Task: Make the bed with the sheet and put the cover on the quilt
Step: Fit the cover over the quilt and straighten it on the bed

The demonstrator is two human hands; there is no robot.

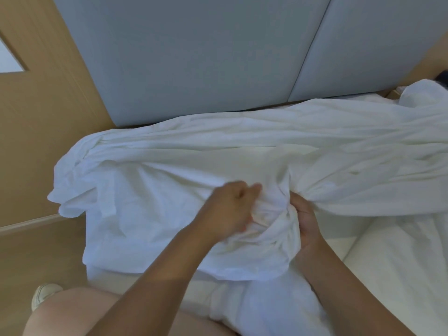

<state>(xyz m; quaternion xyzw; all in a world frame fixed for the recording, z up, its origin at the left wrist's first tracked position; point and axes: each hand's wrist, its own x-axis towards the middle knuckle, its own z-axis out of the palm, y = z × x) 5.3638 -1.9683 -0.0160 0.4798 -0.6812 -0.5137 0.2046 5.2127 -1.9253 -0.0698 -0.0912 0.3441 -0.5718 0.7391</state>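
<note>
Both close together, left hand (230,209) and right hand (306,223) are clutching bunched white cloth (270,213) between them, risking a twisted tangle if yanked.

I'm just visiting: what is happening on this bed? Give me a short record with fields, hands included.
left hand: grips a bunch of the white cloth
right hand: holds the same bunch from the other side
white cloth: crumpled across the bed; sheet or cover, cannot tell
headboard: grey padded panels behind
shoe: pale, on the floor at lower left
</note>
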